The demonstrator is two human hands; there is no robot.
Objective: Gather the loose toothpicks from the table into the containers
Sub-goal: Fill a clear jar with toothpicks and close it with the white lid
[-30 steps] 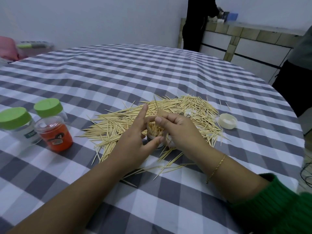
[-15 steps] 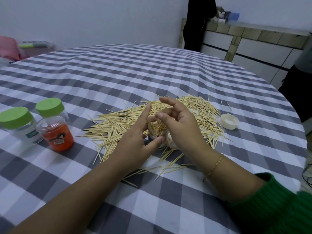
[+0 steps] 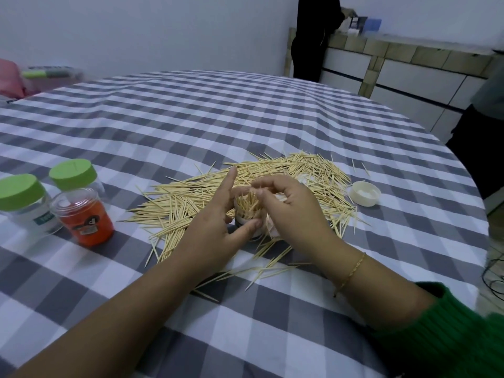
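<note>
Centrally, a small clear jar [image 3: 248, 214] stands on the checked tablecloth [image 3: 191, 126], packed with pale wooden toothpicks that stand upright, their pointed tips fanning out above the rim. The left hand [image 3: 215, 227] grasps this jar: the thumb presses its near side low down, the curled fingers wrap the far side, and the index finger sticks up straight, free of it. The right hand [image 3: 294, 211] hovers just beside the jar's mouth with its fingers bent inward, the fingertips meeting over the toothpick tips; it seems to pinch some of them, though the hold itself is too small to make out.

Around and behind the hands lies the loose pile [image 3: 272, 175], a broad flat scatter of thin, straw-coloured sticks sharpened at the ends, lying mostly side by side in rough sheaves that run left to right. Stray ones trail toward the person, beneath the wrists. A few single sticks lie apart at the far right edge of the heap.

Right of the pile sits a shallow white lid [image 3: 365, 192], open side up. At the left stand three more containers close together: an orange jar [image 3: 84, 216] with no lid, touching or nearly touching two clear jars [image 3: 24, 205] with green caps. A thin gold bracelet [image 3: 350, 274] circles the right wrist, and a green sleeve [image 3: 447, 336] is pushed up the forearm.
</note>
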